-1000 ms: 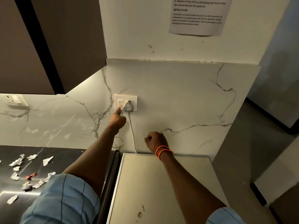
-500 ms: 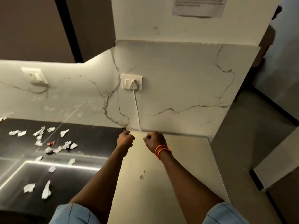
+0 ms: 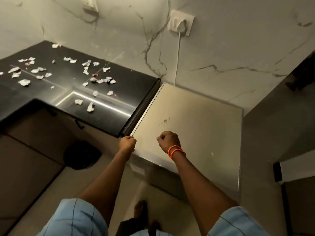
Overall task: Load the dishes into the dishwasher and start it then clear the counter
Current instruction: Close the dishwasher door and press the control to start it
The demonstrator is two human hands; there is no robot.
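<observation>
The dishwasher (image 3: 196,116) is a steel-topped unit against the marble wall, its door hidden below the top. My left hand (image 3: 127,143) hovers at its front left corner with fingers curled into a fist, holding nothing. My right hand (image 3: 167,140), with orange bands at the wrist, is also a fist above the dishwasher's front edge. A white plug (image 3: 181,25) sits in the wall socket (image 3: 189,19), and its cord (image 3: 177,62) runs down behind the dishwasher. Several crumpled paper scraps (image 3: 102,80) lie scattered on the black counter (image 3: 110,113).
A second wall socket (image 3: 88,3) is at the top left. A dark round bin (image 3: 81,155) stands on the floor below the counter's inner corner. Cabinet fronts (image 3: 25,150) run along the left. A grey wall (image 3: 272,125) borders the dishwasher's right side.
My left hand left the switch at the socket and dropped to the dishwasher's front corner. Both fists pulled back from the wall toward me, and my view tilted down.
</observation>
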